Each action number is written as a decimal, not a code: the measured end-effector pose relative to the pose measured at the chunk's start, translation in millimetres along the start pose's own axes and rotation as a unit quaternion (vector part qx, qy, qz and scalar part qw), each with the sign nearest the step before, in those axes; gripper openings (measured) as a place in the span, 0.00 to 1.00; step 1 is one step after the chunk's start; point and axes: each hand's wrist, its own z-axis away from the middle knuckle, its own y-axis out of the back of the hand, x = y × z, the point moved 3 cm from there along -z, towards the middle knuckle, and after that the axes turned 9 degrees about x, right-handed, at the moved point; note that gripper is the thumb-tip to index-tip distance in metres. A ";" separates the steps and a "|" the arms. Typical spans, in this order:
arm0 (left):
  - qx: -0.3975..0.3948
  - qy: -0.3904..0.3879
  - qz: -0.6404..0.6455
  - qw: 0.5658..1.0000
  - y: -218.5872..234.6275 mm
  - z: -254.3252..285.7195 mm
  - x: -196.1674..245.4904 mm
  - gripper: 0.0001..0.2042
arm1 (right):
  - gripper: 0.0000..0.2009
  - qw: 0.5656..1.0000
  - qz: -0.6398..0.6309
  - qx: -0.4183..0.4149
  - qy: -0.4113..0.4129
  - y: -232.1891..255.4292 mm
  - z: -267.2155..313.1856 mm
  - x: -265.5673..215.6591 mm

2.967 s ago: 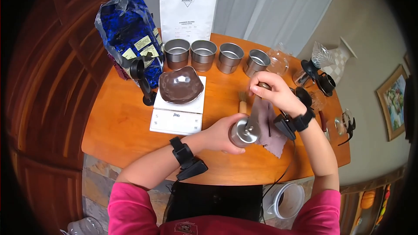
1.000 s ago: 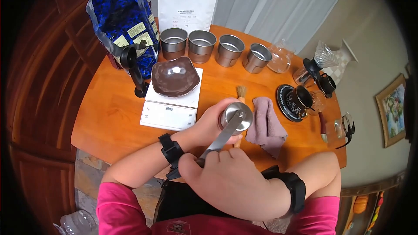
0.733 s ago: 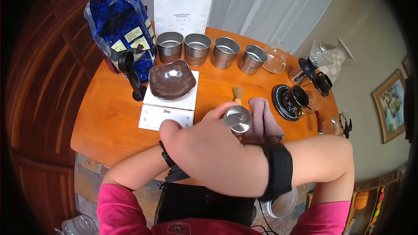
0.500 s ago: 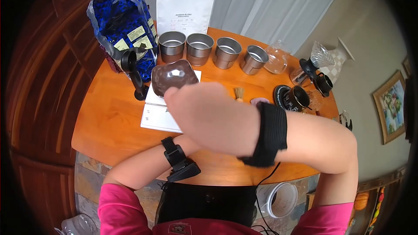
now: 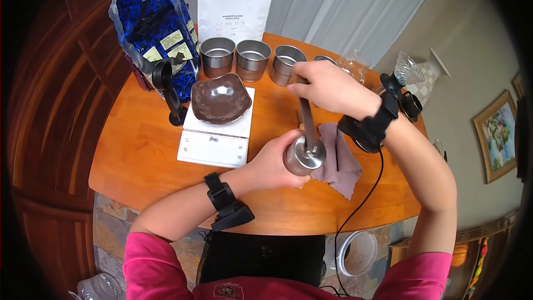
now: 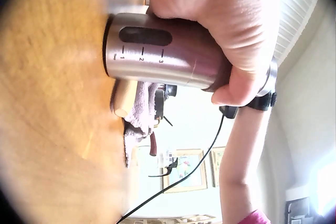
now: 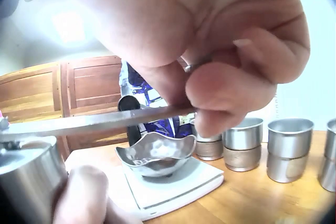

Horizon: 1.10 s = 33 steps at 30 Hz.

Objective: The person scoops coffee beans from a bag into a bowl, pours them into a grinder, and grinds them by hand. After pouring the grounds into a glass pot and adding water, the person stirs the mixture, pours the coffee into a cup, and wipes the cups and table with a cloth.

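Note:
My left hand (image 5: 272,164) grips the steel body of a manual coffee grinder (image 5: 301,161), held upright at the middle of the table. In the left wrist view the grinder's base is at the wooden tabletop, and marks 1, 2 and 3 show beside a dark window. A flat metal crank (image 5: 308,125) points away from me, toward the cups. At its far end my right hand (image 5: 338,89) holds the knob, mostly hidden by curled fingers (image 7: 226,87). Beside the grinder lie a mauve cloth (image 5: 338,166) and a wooden brush handle (image 6: 125,98).
To the left, a brown wavy dish (image 5: 221,100) sits on a white scale (image 5: 212,147). Several steel cups (image 5: 254,61) line the back, before a white bag (image 5: 236,8) and a blue bag (image 5: 158,33). A glass dripper (image 5: 408,69) stands right. A cable (image 5: 361,203) hangs from my right wrist.
My right hand has swept the crank round, from pointing toward me, across the left side, to pointing away. My left hand keeps the grinder in about the same place.

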 end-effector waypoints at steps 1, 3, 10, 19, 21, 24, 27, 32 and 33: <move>-0.013 0.037 0.025 0.999 -0.6 -0.8 0.4 0.30 | 0.12 0.999 -0.030 0.007 -0.022 1.0 4.8 8.4; -0.028 0.074 0.053 0.995 -1.3 -1.3 -1.5 0.30 | 0.11 0.996 -0.070 0.046 -0.038 -2.4 14.7 23.9; -0.029 0.102 0.078 0.991 0.6 -2.0 -4.5 0.33 | 0.10 0.973 -0.204 0.097 -0.055 -10.7 47.1 56.4; -0.056 0.004 -0.011 0.998 -0.7 -2.9 -8.5 0.36 | 0.17 0.959 -0.265 0.010 0.103 4.5 65.9 61.3; -0.058 0.008 -0.005 0.998 -0.2 -2.1 -8.8 0.35 | 0.18 0.960 -0.267 0.015 0.078 3.1 66.5 61.7; -0.051 0.016 0.016 0.998 1.8 -1.6 -7.9 0.35 | 0.18 0.966 -0.253 0.034 0.048 3.2 70.6 61.3; -0.037 0.024 0.033 0.998 4.0 0.3 -9.1 0.35 | 0.17 0.975 -0.210 0.064 0.025 0.3 84.6 61.2; -0.020 0.023 0.035 0.999 4.2 0.9 -11.6 0.35 | 0.17 0.969 -0.197 0.152 0.008 -8.9 117.1 56.5; -0.019 0.024 0.033 0.999 4.3 1.3 -12.0 0.35 | 0.16 0.968 -0.195 0.156 -0.009 -9.7 124.3 52.2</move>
